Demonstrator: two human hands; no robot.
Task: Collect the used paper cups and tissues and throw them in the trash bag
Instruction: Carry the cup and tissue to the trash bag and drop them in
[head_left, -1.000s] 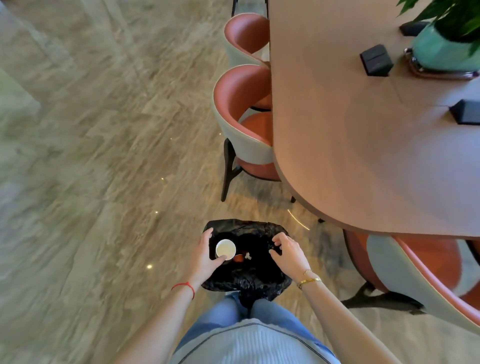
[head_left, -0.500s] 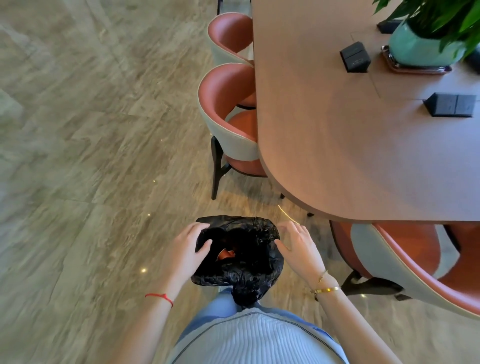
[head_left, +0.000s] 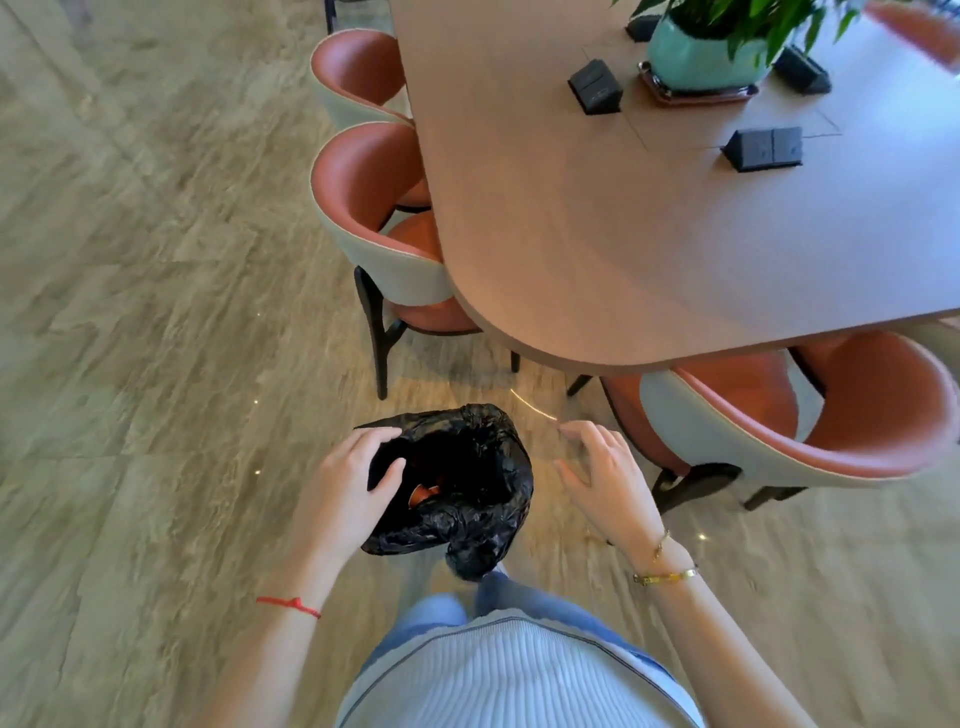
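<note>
- Left hand, red string on wrist: fingers and thumb curled over the left rim of the black trash bag, gripping it.
- Bag hangs near the person's legs, mouth partly open, something orange-red visible inside; can't tell what.
- Right hand, gold bracelets: fingers loosely spread, holding nothing, just right of the bag, not touching.
- Wooden table far right, chairs tucked in, potted plant on top.
</note>
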